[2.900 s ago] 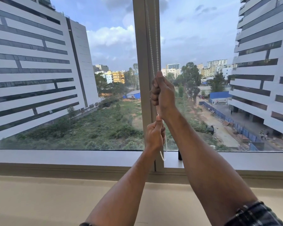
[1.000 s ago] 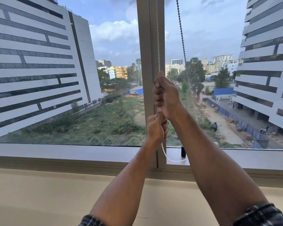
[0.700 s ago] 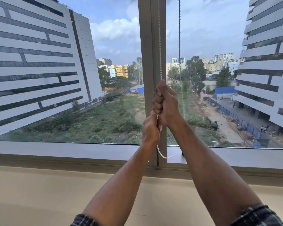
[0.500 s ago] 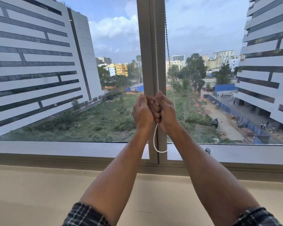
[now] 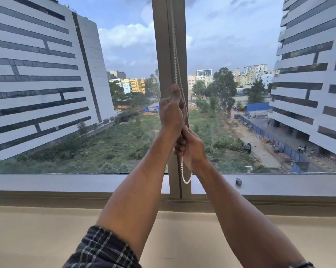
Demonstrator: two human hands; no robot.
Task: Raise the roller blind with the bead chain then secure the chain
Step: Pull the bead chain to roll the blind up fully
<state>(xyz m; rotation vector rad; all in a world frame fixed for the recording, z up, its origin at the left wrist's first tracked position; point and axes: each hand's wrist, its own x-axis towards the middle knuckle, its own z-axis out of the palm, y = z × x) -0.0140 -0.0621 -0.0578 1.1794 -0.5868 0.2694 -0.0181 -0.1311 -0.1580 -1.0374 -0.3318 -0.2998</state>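
A white bead chain (image 5: 176,60) hangs down the grey window mullion (image 5: 163,55). My left hand (image 5: 171,111) grips the chain up high, thumb pointing upward. Just below it, my right hand (image 5: 191,147) also grips the chain. The chain's bottom loop (image 5: 185,177) dangles under my right hand, in front of the lower frame. The roller blind itself is out of view above the picture.
A wide grey sill (image 5: 66,182) runs along the bottom of the window, with a small grey chain holder (image 5: 238,181) on it to the right of the mullion. A beige ledge (image 5: 47,238) lies nearer to me. Tall buildings stand outside the glass.
My left hand has climbed from below my right hand to above it on the chain. My right hand has dropped lower. The dark chain strand seen earlier at the right is gone from view.
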